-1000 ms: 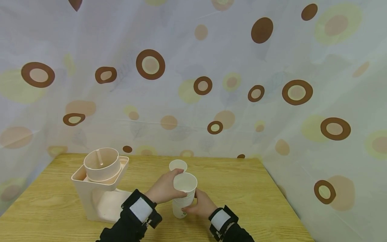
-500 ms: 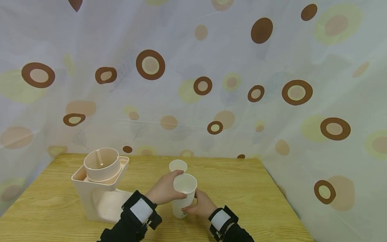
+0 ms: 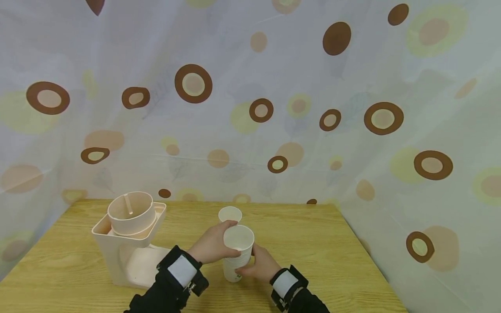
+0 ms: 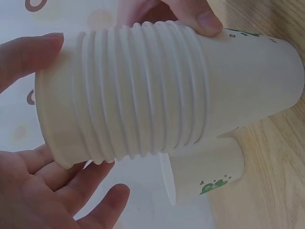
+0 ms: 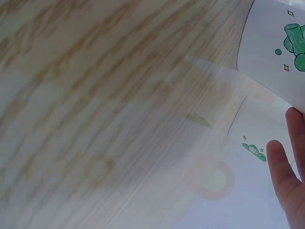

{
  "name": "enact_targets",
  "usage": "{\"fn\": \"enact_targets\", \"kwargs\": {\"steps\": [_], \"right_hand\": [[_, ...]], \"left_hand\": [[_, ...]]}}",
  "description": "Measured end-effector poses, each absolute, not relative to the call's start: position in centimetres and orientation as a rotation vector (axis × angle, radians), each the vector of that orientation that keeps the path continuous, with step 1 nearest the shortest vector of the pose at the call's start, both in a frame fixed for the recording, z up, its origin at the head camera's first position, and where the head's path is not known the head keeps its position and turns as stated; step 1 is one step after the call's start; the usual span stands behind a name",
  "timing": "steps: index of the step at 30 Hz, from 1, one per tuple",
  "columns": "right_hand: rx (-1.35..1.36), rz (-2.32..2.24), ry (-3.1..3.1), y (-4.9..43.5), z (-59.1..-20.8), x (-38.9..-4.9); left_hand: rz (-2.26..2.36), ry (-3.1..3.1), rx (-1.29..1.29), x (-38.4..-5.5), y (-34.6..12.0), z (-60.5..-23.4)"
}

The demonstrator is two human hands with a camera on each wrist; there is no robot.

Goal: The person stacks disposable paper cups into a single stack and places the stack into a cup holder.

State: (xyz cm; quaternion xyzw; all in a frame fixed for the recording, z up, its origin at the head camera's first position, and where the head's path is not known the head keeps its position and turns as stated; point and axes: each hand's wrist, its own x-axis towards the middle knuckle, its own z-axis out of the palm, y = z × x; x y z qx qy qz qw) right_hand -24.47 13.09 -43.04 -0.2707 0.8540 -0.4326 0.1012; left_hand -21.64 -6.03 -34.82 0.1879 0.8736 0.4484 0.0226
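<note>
A stack of nested white paper cups stands between the hands, a green print near its bottom. My left hand grips the top cup at its rim; in the left wrist view, its thumb and fingers lie on opposite sides. Lower down, my right hand holds the stack around its side, its thumb on the near side. Behind the stack is a single paper cup. The right wrist view catches the stack's printed bottom part and a few right fingers.
A cream plastic holder with a round cylinder on top stands on the left of the wooden table, beside the left forearm. A patterned curtain hangs behind and along the right side.
The top cup's rim sits very slightly lower than a second ago. Both hands keep their grip in nearly the same place.
</note>
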Motion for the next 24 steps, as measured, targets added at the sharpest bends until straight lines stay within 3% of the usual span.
{"fn": "enact_targets", "kwargs": {"steps": [24], "right_hand": [[-0.793,-1.276,2.536,13.1,-43.3,-24.5]], "left_hand": [[1.422,2.668,0.579,-21.4,-5.9,-35.9]]}}
